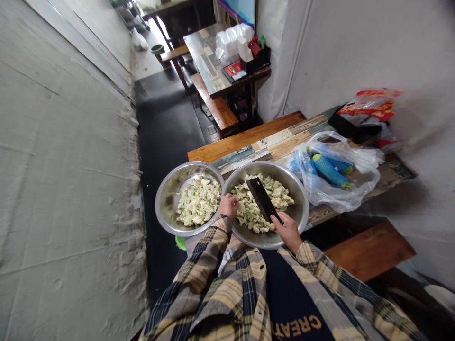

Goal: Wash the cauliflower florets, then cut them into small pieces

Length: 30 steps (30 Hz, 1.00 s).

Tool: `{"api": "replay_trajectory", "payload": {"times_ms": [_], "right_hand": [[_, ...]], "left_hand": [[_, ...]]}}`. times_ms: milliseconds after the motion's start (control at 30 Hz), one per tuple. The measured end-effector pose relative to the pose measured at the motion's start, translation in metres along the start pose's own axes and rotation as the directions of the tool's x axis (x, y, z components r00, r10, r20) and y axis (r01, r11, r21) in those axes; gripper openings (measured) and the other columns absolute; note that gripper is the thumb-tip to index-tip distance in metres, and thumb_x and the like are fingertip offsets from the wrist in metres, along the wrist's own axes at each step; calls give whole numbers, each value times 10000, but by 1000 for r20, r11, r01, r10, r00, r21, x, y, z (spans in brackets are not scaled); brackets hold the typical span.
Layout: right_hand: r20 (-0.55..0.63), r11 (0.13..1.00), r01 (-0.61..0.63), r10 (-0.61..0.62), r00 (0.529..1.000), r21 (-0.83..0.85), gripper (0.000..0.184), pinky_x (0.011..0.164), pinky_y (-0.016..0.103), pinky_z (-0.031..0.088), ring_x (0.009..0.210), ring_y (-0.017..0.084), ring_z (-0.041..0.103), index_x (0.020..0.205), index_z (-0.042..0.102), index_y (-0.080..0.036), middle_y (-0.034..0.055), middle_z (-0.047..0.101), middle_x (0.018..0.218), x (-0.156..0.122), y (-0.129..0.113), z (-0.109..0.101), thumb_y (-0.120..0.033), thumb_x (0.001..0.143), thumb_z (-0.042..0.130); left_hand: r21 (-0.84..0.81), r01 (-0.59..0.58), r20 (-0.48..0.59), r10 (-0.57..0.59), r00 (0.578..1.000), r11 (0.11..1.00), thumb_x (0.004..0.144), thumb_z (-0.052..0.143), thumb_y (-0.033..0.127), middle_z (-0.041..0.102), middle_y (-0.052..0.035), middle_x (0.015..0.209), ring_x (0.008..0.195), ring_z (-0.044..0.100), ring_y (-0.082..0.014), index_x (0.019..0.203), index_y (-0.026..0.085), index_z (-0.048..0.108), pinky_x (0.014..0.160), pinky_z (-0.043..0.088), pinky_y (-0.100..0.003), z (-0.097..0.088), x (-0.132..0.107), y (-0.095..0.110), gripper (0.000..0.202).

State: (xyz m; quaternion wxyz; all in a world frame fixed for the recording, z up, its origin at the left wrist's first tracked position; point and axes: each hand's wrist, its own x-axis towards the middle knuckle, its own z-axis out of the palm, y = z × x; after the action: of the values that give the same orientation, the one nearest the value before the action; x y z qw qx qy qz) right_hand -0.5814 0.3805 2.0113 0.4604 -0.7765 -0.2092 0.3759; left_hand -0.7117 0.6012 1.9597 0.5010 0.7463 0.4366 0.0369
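Note:
My right hand [288, 232] grips a dark, broad-bladed cleaver [261, 196] with a small hole near its far corner. The blade is held over the right steel bowl [304, 201], which contains chopped cauliflower pieces [249, 214]. At that bowl's left side is my left hand [229, 206], its fingers curled together; what they hold, if anything, is too small to make out. A second steel bowl [162, 208] stands close on the left, with more cut cauliflower [199, 201] heaped toward its right side.
On the patterned wooden table [280, 149], a clear plastic bag [348, 194] to the right holds vegetables in blue netting [329, 170]. Wooden benches [373, 248] flank the table. A rough grey wall [71, 180] runs along the left. Another table [202, 57] stands farther ahead.

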Motion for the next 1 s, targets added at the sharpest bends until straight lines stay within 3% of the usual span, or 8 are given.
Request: {"api": "replay_trajectory", "payload": {"times_ms": [167,333,467,567,667,767,900,1000], "right_hand": [[-1,997,-75,75,997,6,464,452,253,495,514,137,597,915,680,-136,88,675,868,3,1,-3,-555,837,498],[8,997,-75,75,997,1,463,444,256,486,514,161,604,880,675,-142,53,659,696,6,1,-4,-569,823,504],[18,998,-63,63,998,3,441,449,263,488,504,167,597,864,673,-152,35,635,629,7,1,-5,-556,829,499],[13,998,-68,68,998,-1,430,444,261,486,512,169,603,857,670,-157,36,637,638,6,2,-7,-550,828,499],[11,997,-82,82,997,0,421,437,253,483,519,163,614,859,666,-155,48,653,709,6,6,-7,-539,829,499],[15,997,-81,81,997,3,416,438,251,484,536,155,620,909,666,-148,65,658,815,6,7,-7,-519,840,492],[14,998,-60,60,998,-2,425,458,254,493,532,140,600,963,671,-141,72,652,859,4,6,-8,-503,856,475],[12,998,-59,59,998,-6,424,474,254,495,537,137,602,958,671,-140,76,646,873,3,6,-9,-500,866,467]], "left_hand": [[-354,99,6,-103,995,930,761,562,555,595,-25,690,633,566,-145,755,176,590,641,500,-315,-5,-19,5,380],[-660,211,-30,-305,952,721,693,645,516,609,-2,705,593,580,-137,843,193,550,536,494,-266,-32,-36,1,369],[-282,249,-469,-359,807,927,758,551,419,626,-32,771,690,606,-179,905,181,599,623,520,-313,-81,-36,-24,284],[190,242,-584,-89,807,951,761,568,330,654,-88,948,919,611,-249,984,184,635,859,489,-407,-99,-29,-33,275],[457,126,-431,96,897,880,807,538,284,632,-120,1034,1009,577,-270,1056,172,645,926,446,-418,-79,-17,-23,294],[569,-72,-133,178,975,819,837,512,243,618,-122,1075,1018,553,-261,1105,154,643,919,438,-381,-37,0,-3,311],[606,-232,142,184,973,761,795,565,181,607,-87,1137,1056,521,-259,1070,215,661,934,417,-378,7,22,13,293],[610,-207,206,99,973,765,772,553,114,575,-98,1162,1065,519,-261,953,225,682,916,424,-395,18,32,15,248]]}}
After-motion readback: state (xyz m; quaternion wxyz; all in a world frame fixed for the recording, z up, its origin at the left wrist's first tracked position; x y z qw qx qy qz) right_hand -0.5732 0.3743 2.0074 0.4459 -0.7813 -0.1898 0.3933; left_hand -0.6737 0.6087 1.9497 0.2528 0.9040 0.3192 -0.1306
